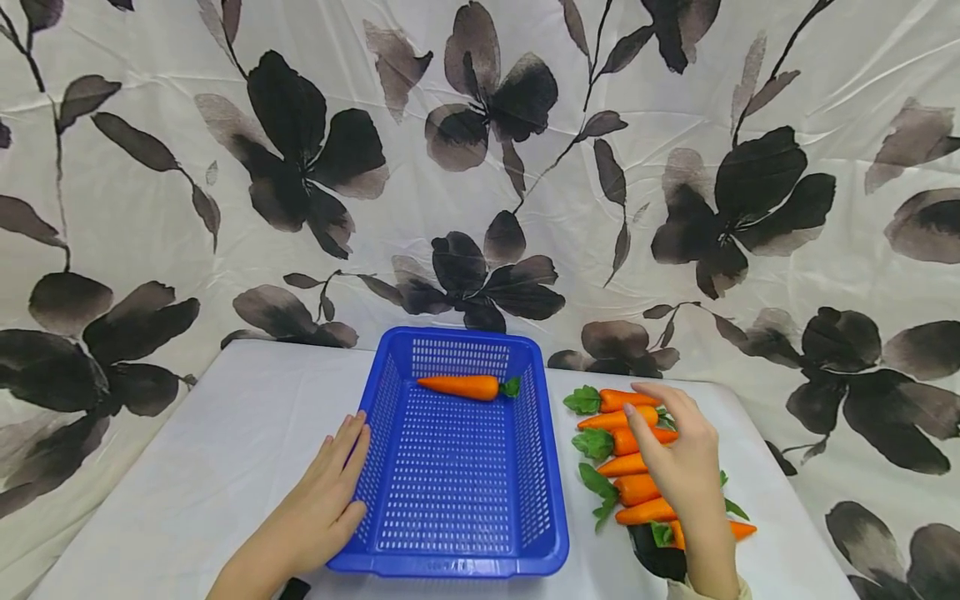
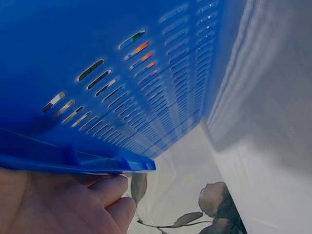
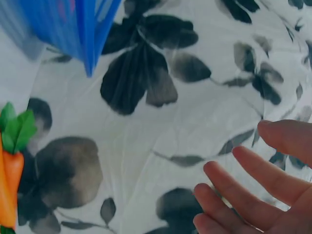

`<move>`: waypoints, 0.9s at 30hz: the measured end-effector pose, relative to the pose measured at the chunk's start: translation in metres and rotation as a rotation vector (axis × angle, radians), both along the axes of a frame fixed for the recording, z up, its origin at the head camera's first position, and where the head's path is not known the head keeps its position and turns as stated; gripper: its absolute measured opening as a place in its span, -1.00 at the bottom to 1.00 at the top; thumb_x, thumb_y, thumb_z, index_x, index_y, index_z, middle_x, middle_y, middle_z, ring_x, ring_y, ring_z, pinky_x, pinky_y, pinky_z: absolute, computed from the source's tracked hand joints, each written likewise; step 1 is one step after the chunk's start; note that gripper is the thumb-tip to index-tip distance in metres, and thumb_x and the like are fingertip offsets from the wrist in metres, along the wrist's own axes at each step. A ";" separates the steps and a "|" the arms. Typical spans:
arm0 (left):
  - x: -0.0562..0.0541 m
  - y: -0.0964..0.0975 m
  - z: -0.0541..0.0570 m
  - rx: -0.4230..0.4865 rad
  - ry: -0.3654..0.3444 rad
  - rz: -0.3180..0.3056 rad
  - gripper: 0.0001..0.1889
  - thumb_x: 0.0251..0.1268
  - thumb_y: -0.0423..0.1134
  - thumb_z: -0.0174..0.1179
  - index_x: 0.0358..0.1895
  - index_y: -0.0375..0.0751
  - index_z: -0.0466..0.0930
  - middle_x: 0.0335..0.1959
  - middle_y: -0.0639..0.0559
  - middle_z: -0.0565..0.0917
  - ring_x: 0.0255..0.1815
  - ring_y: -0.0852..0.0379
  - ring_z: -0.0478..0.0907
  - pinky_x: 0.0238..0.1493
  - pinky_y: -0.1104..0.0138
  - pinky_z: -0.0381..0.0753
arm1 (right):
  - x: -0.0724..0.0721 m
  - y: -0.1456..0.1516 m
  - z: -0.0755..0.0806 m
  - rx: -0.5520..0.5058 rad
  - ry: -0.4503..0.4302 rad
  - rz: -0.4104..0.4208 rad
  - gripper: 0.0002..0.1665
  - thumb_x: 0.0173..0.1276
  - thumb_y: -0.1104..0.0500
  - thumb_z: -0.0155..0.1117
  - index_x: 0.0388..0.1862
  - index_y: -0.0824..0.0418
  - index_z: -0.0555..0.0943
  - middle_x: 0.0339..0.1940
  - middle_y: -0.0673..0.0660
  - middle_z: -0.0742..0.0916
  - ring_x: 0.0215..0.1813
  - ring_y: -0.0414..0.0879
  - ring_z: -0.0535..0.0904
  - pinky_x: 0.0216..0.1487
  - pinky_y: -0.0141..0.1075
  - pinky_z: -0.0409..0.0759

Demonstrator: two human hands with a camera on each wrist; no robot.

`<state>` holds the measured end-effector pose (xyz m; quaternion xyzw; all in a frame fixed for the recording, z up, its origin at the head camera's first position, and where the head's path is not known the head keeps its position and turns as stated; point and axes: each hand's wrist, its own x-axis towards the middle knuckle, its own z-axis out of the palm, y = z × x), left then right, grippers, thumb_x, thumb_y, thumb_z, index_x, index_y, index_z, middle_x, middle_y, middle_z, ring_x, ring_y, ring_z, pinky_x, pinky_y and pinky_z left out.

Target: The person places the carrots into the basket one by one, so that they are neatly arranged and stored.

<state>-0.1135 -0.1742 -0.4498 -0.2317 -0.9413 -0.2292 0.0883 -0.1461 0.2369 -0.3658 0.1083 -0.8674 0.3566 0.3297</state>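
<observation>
A single carrot [image 1: 459, 387] lies crosswise on the floor of a blue slotted basket [image 1: 448, 566], close to the far wall, its pointed end to our left and its green top to our right. Along the basket's left rim we see the person's left hand [image 1: 330, 492] resting, fingers extended and touching the plastic; the left wrist view shows it beneath the overhanging edge. At right, the right hand [image 1: 688, 458] hovers over a row of carrots [image 1: 637, 490] on the white tabletop [image 1: 217, 442], thumb and fingers spread apart. The row lies outside the basket, near its right wall, leafy ends pointing both ways. Under the nearest carrot we spot a rounded black object [image 1: 654, 560], partly hidden.
</observation>
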 end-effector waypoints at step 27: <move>-0.001 0.001 0.003 -0.006 -0.065 0.023 -0.17 0.20 -0.34 0.08 0.53 -0.51 -0.06 0.62 -0.24 -0.21 0.62 -0.09 -0.39 0.48 0.36 -0.56 | 0.000 0.151 -0.061 -0.168 -0.367 0.034 -0.63 0.48 0.20 0.17 0.08 0.48 0.58 -0.15 -0.26 0.73 -0.10 -0.45 0.63 -0.06 -0.67 0.50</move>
